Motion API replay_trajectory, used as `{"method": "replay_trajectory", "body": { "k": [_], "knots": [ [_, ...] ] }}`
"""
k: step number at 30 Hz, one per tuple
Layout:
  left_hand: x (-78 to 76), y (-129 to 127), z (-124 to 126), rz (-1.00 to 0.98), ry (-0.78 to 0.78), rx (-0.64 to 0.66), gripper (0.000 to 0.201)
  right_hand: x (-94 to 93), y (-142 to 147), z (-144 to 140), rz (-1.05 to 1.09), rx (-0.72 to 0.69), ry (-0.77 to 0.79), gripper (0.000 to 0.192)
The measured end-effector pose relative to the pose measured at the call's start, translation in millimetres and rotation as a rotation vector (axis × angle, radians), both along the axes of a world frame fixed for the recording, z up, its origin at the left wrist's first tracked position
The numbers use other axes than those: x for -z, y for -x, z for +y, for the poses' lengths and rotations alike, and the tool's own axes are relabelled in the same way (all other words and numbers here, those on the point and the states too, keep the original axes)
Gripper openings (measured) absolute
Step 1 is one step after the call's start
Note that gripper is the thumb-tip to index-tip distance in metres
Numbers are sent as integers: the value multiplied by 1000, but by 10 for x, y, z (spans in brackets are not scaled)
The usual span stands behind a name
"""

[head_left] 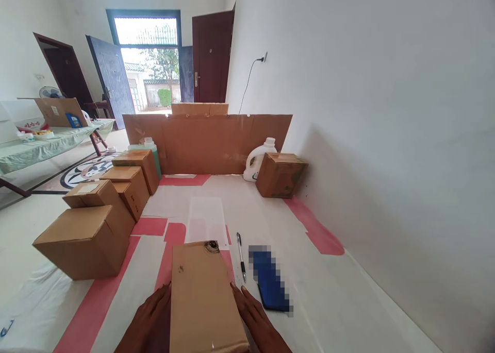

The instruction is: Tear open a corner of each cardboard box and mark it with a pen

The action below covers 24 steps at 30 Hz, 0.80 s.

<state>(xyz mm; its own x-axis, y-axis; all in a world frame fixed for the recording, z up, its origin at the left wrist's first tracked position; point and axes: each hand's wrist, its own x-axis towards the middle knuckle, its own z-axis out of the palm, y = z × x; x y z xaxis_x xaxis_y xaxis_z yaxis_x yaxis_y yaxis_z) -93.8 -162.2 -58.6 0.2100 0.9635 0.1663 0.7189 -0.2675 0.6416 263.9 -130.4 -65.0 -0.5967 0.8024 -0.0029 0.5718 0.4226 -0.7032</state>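
A brown cardboard box [203,296] with a dark round scribble at its far right corner is between my hands at the near edge of view. My left hand [149,312] lies along its left side, fingers straight and together. Against the right side is my right hand [255,314], its fingers also extended. Both hands hold the box from the sides; their palms are partly hidden. A black-and-clear pen [241,257] lies just beyond my right hand. To the right of the pen is a blue phone-like flat object [270,286], partly pixelated. A white sheet [207,214] lies beyond the box.
Several cardboard boxes [83,239] line the table's left side. Another box [282,175] stands at the back right beside a white jug [253,162]. A green-liquid bottle [152,152] and an upright cardboard panel [207,144] are at the back. A wall [386,136] borders the right.
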Motion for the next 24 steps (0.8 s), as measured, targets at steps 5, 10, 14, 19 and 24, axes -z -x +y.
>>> {"method": "replay_trajectory", "body": {
  "k": [5, 10, 14, 19, 24],
  "knots": [
    [-383, 160, 183, -261, 128, -29, 78, -913, -11, 238, 297, 91, 165, 79],
    [-667, -271, 674, -424, 123, -151, 59, -1020, 460, 737, 623, 278, 148, 65],
    [-448, -504, 903, -561, 121, -227, 66, -546, 717, 969, 655, 387, 187, 70],
    [-279, -733, 960, -507, 98, -307, 47, -255, 651, 952, 658, 446, 99, 57],
    [-484, -1601, 1667, -462, 38, 91, 50, -449, -245, 1383, 684, 644, 1, 40]
  ]
}}
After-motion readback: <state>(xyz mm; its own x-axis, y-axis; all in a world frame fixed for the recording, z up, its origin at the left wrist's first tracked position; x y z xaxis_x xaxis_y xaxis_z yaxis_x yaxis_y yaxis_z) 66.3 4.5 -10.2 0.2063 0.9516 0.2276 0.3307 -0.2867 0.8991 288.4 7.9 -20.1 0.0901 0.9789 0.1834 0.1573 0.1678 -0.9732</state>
